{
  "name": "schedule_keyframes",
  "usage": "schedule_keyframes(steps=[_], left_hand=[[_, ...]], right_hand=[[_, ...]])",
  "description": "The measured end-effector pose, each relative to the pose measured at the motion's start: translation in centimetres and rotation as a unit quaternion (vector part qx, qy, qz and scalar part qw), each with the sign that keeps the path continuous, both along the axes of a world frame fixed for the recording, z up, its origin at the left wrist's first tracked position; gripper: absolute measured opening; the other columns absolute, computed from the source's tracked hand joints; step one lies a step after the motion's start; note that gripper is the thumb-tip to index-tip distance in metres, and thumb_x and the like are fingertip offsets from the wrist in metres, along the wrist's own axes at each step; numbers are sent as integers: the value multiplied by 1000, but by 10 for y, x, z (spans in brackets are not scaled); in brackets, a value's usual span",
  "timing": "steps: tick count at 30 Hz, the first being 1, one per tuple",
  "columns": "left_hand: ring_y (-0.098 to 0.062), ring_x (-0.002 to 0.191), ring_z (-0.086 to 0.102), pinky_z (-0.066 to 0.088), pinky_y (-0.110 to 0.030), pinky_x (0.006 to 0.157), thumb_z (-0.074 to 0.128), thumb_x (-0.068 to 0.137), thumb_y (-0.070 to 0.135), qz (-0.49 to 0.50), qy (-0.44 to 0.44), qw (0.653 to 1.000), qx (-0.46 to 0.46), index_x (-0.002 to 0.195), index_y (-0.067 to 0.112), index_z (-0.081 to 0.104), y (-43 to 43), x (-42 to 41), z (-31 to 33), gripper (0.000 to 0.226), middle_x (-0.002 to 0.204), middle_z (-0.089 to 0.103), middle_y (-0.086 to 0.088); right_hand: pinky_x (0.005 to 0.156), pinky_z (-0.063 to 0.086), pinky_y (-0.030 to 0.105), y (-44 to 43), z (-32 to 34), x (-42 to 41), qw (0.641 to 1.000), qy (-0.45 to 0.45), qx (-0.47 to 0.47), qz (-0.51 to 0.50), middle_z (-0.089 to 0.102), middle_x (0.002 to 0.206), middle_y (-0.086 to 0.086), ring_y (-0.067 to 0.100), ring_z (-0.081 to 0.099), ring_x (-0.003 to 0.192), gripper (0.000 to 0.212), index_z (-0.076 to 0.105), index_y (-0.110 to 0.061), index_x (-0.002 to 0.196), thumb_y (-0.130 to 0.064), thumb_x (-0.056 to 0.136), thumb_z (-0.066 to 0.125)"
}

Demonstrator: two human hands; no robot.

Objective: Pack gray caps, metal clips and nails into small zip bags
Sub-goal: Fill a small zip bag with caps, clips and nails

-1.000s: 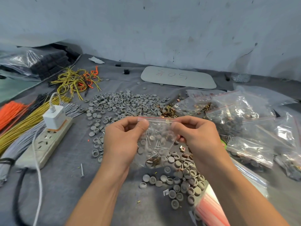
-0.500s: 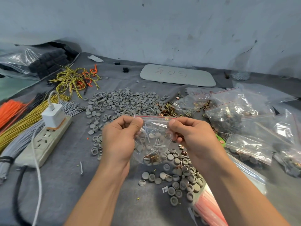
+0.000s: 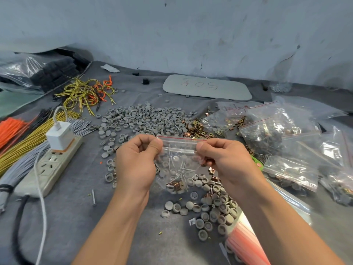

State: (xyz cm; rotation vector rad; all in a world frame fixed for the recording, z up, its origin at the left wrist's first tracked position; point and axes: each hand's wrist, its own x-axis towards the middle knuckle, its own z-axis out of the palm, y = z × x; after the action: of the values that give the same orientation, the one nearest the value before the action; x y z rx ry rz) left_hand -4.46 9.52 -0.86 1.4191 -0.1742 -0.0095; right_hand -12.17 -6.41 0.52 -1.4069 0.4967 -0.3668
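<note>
A person's left hand [image 3: 136, 161] and right hand [image 3: 227, 163] are clamped on the top corners of a small clear zip bag [image 3: 179, 165] with a red line along its mouth. Each hand pinches it between thumb and curled fingers, and they hold it in the air above the grey-clothed table [image 3: 76, 217].

Over the past second the thumbs have drawn a little apart along the zip strip. The left one has slid toward 9 o'clock, so the strip now runs straight and taut between the hands. That reads as a sealing pass nearing its end, though glare on the film hides whether the strip is shut along its whole length.

Silver nails [image 3: 183, 169] lie crossed inside the bag, and copper-coloured metal clips [image 3: 174, 185] have settled at its bottom.

The loose stock stays on the table. Round gray plastic caps [image 3: 145, 119] are spread at 12 o'clock of the bag, with a smaller scatter at 5 o'clock, and more clips are heaped at 1 o'clock. Filled zip bags [image 3: 277, 134] are piled at 3 o'clock, and a white power strip [image 3: 47, 167] lies at 9 o'clock.

If the seal is closed, this bag looks ready to join that pile, and a fresh bag would come next.
</note>
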Motion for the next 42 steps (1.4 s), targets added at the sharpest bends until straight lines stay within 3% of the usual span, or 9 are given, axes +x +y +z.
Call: schedule_keyframes(steps=[4,8,13,18,23,27,32,35,42], left_hand=[[-3,56,56,48,-14,56,72,92,5,-1,6,1000,-7,74,18,73,1,2,-1,22,63,66,6],[-7,65,68,51,-12,59,81,84,9,-80,22,996,16,79,17,80,4,1,1,9,77,77,0],[-10,64,72,52,-15,58,83,81,8,-84,21,995,47,77,25,82,3,-1,1,18,74,78,-4],[-9,65,71,53,-15,60,83,80,6,-114,17,993,38,77,18,83,2,-4,2,13,73,77,-5],[-20,72,75,56,-21,64,83,78,3,-116,32,992,30,84,6,81,-1,-5,0,7,79,78,-13],[-24,74,76,58,-23,65,84,76,0,-98,34,994,19,81,5,80,-1,-5,0,8,79,78,-14],[-30,90,77,62,-34,82,80,81,3,-142,43,989,24,92,1,80,-1,-6,1,11,89,79,-15],[-19,80,77,58,-28,73,81,82,10,-122,55,991,28,82,11,83,1,-5,2,2,84,79,-10],[-7,60,67,51,-15,56,78,85,5,-90,68,994,-1,69,19,80,-2,-4,0,21,67,73,-3]], right_hand=[[54,50,19,2,0,1,1000,-15,-2,-10,70,66,10,12,59,56,18,77,-6,71,-1,88,77],[56,49,19,5,0,-1,999,-18,-46,7,69,66,5,11,57,57,13,77,-9,78,-4,90,75],[58,47,15,13,3,-3,993,-30,-107,41,72,68,1,6,61,60,12,78,-17,77,-10,88,77],[64,51,17,21,4,-2,993,-37,-113,29,75,71,2,8,66,65,13,80,-16,79,-9,90,77],[70,56,28,25,3,0,992,-26,-120,28,77,75,7,12,68,67,11,80,-12,81,-7,90,77],[65,53,18,27,2,1,992,-30,-119,33,76,71,0,7,67,65,11,79,-15,78,-9,88,78],[71,58,27,29,3,2,994,-32,-104,25,77,75,3,12,70,70,12,79,-14,77,-7,87,79],[69,54,32,23,4,2,994,-24,-107,-2,74,68,2,11,65,64,13,79,-14,77,-7,88,78],[75,54,34,19,4,-2,997,2,-68,31,77,74,6,13,66,65,9,81,-14,82,-9,88,78]])
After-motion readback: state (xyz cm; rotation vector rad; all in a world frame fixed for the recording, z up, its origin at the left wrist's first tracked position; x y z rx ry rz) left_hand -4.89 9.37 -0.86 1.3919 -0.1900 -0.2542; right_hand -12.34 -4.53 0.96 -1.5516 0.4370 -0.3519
